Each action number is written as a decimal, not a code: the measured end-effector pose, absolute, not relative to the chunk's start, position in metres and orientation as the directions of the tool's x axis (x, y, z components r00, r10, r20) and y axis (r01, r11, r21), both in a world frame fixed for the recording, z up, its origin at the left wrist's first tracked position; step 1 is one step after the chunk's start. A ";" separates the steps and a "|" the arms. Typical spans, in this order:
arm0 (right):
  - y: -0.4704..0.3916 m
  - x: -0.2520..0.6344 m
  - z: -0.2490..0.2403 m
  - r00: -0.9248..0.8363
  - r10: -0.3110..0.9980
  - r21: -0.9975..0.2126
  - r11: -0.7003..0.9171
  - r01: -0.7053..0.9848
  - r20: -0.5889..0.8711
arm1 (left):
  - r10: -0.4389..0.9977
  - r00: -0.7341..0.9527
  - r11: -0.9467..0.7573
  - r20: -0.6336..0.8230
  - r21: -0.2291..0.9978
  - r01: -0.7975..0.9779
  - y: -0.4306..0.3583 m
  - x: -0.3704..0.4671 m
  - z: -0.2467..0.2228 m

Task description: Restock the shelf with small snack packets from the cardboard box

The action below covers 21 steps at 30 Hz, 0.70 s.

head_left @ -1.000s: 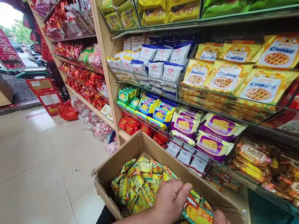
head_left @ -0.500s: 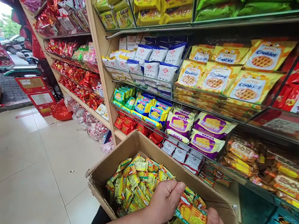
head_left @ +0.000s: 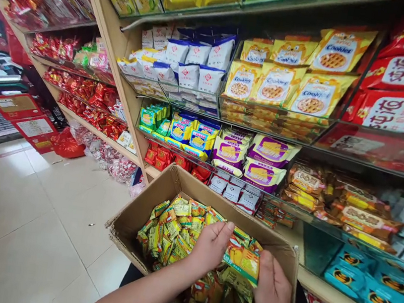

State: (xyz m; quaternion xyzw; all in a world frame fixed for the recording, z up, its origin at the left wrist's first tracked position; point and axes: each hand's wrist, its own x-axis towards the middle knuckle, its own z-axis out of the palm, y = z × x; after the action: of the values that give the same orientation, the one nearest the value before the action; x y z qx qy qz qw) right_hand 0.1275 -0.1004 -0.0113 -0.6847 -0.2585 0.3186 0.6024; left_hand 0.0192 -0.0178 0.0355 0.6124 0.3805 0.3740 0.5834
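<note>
Between my two hands is a snack packet (head_left: 242, 261), yellow, orange and green with a picture on its front. My left hand (head_left: 213, 243) pinches its left end, thumb on top. The right end is gripped by my right hand (head_left: 273, 287), thumb along the edge. Both hands are over an open cardboard box (head_left: 151, 189) with worn edges. Inside it lie many small yellow-green wrapped packets (head_left: 171, 232), heaped toward the left. Part of the heap is hidden under my hands and left forearm.
Wooden shelves with glass fronts stand just beyond the box. They carry cookie packs (head_left: 278, 87), purple soda biscuits (head_left: 266, 163), white-and-blue packets (head_left: 187, 64) and teal packs (head_left: 347, 277). Red boxes (head_left: 22, 118) and a red bag (head_left: 67, 143) sit on the tiled floor (head_left: 33, 228) to the left.
The view has turned to the right, so shelves, box and hands appear shifted left. Both hands keep their hold on the same packet above the box.
</note>
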 end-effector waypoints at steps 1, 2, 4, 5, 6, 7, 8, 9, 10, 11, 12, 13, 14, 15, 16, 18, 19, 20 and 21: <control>-0.100 0.127 -0.010 0.664 0.736 -0.990 -0.128 -0.052 -0.130 | 0.904 0.428 -0.016 0.007 1.000 0.017 -0.018 0.020 0.036; -0.099 0.126 -0.009 0.656 0.741 -0.990 -0.108 -0.094 -0.143 | 0.905 0.425 -0.002 -0.001 1.000 0.007 -0.018 0.021 0.036; -0.097 0.125 -0.006 0.625 0.760 -0.979 -0.073 -0.190 -0.178 | 0.908 0.419 0.017 -0.016 1.000 0.001 -0.018 0.023 0.035; -0.097 0.125 -0.004 0.606 0.774 -0.975 -0.060 -0.215 -0.182 | 0.910 0.415 0.018 -0.017 1.000 0.002 -0.018 0.024 0.035; -0.098 0.125 -0.002 0.584 0.793 -0.975 -0.051 -0.218 -0.172 | 0.912 0.410 0.014 -0.014 1.000 0.002 -0.017 0.024 0.035; -0.100 0.125 0.001 0.551 0.820 -0.978 -0.048 -0.202 -0.154 | 0.913 0.408 0.008 -0.009 1.000 0.004 -0.017 0.025 0.035; -0.102 0.126 0.003 0.509 0.851 -0.983 -0.047 -0.175 -0.131 | 0.911 0.412 0.001 -0.002 1.000 0.005 -0.017 0.025 0.035; -0.105 0.128 0.006 0.461 0.880 -0.988 -0.049 -0.148 -0.112 | 0.906 0.423 -0.004 0.001 1.000 0.005 -0.017 0.024 0.037; -0.109 0.130 0.009 0.426 0.899 -0.990 -0.051 -0.131 -0.103 | 0.901 0.433 -0.011 0.005 1.000 0.012 -0.017 0.023 0.040; -0.113 0.134 0.012 0.424 0.900 -0.991 -0.051 -0.127 -0.101 | 0.897 0.443 -0.024 0.008 0.999 0.031 -0.018 0.021 0.043; -0.118 0.140 0.013 0.465 0.880 -0.990 -0.041 -0.133 -0.099 | 0.889 0.457 -0.049 0.014 0.997 0.065 -0.019 0.017 0.047; -0.122 0.149 0.014 0.546 0.833 -0.989 -0.015 -0.145 -0.093 | 0.879 0.476 -0.088 0.022 0.989 0.116 -0.020 0.012 0.052; -0.127 0.159 0.013 0.649 0.755 -0.988 0.020 -0.156 -0.088 | 0.860 0.509 -0.145 0.033 0.972 0.182 -0.021 0.005 0.057; -0.130 0.172 0.010 0.748 0.657 -0.986 0.050 -0.158 -0.087 | 0.829 0.558 -0.222 0.043 0.940 0.257 -0.023 -0.003 0.061; -0.133 0.186 0.005 0.829 0.553 -0.988 0.064 -0.144 -0.085 | 0.788 0.613 -0.310 0.050 0.893 0.325 -0.025 -0.013 0.065; -0.133 0.219 -0.012 0.902 0.427 -0.998 -0.004 -0.067 -0.062 | 0.730 0.682 -0.450 0.048 0.784 0.427 -0.028 -0.036 0.067; -0.129 0.236 -0.023 0.906 0.422 -0.995 -0.098 0.013 -0.030 | 0.717 0.695 -0.495 0.043 0.734 0.465 -0.030 -0.047 0.066; -0.123 0.252 -0.034 0.886 0.463 -0.972 -0.206 0.118 0.010 | 0.715 0.698 -0.520 0.033 0.692 0.500 -0.032 -0.056 0.063; -0.115 0.267 -0.045 0.854 0.518 -0.913 -0.319 0.254 0.056 | 0.720 0.693 -0.535 0.024 0.656 0.532 -0.034 -0.065 0.059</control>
State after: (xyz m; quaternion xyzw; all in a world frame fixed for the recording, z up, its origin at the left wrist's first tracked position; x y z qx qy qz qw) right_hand 0.2667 -0.1148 -0.0453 -0.8026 -0.2404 0.1242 0.5316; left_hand -0.0649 -0.0340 0.0589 0.8634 0.3627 0.1477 0.3179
